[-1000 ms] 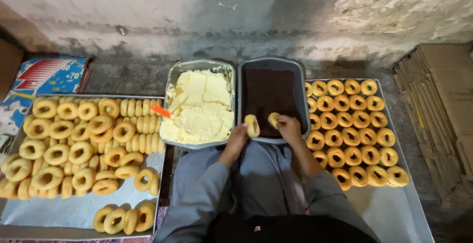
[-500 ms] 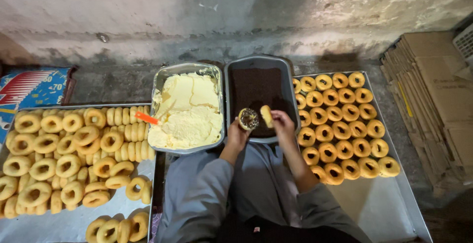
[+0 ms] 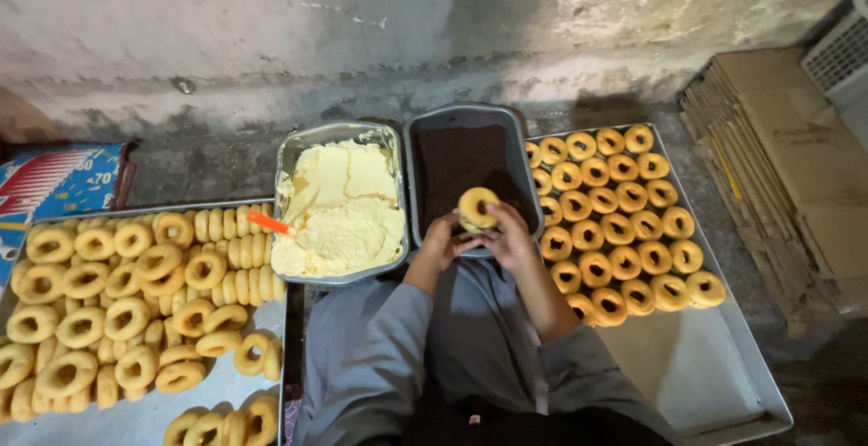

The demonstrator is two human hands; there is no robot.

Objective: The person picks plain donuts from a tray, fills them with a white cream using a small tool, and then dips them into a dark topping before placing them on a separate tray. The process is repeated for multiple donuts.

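While both hands meet over the near rim of the dark rectangular metal tray of brown crumbs [image 3: 463,161], they hold one pale golden ring-shaped pastry [image 3: 476,208] between them: the left hand [image 3: 440,243] cups it from below and the right hand [image 3: 508,236] wraps its fingers around its right side. The ring stands tilted, its hole facing up toward the camera.

Just left of the crumb tray, touching or nearly touching it, sits a shiny rectangular metal pan of pale yellow cream [image 3: 342,206], with an orange-handled tool [image 3: 268,222] lying across its left rim. Further left, a flat metal sheet [image 3: 127,419] carries a loose heap of plain rings, crowded up to its right edge. On the right, a second flat metal sheet [image 3: 705,374] holds neat rows of rings at its far end, while its near half is bare, the widest open room within reach. Between the trays, the person's grey-clad knees [image 3: 452,356] fill the gap.

A stack of flattened brown cardboard [image 3: 778,166] lies beyond the right sheet's edge. The left sheet is cut off by the picture's left and bottom edges, and a blue printed box [image 3: 54,179] at the far left is partly cut off as well. Whether the held ring carries cream or crumbs is hard to make out.
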